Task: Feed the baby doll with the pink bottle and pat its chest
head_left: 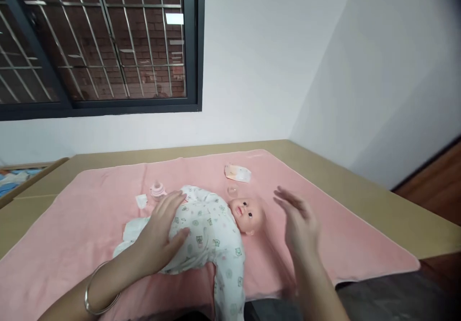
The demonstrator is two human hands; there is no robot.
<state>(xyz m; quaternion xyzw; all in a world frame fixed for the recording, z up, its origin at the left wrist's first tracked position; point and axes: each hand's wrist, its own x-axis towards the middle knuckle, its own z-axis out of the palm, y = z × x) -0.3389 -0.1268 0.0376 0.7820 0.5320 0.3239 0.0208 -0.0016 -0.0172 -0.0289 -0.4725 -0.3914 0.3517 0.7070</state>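
Note:
A baby doll (248, 215) lies on its back on a pink blanket (342, 229), its head toward the right. It wears a white onesie (205, 227) with small green prints, and one sleeve hangs over the blanket's near edge. My left hand (162, 237) rests on the lower part of the onesie with the fingers stretched and the thumb apart. To the right of the doll's head, my right hand (298, 220) is raised with fingers extended, touching nothing. A silver bangle (88, 294) circles my left wrist.
Behind the doll lie a pink-collared bottle part (157, 190), a small white piece (141, 201), a clear cap (232, 191) and a white-and-orange packet (237, 173). A wooden surface (360, 191) borders the blanket, against a wall with a barred window (108, 47).

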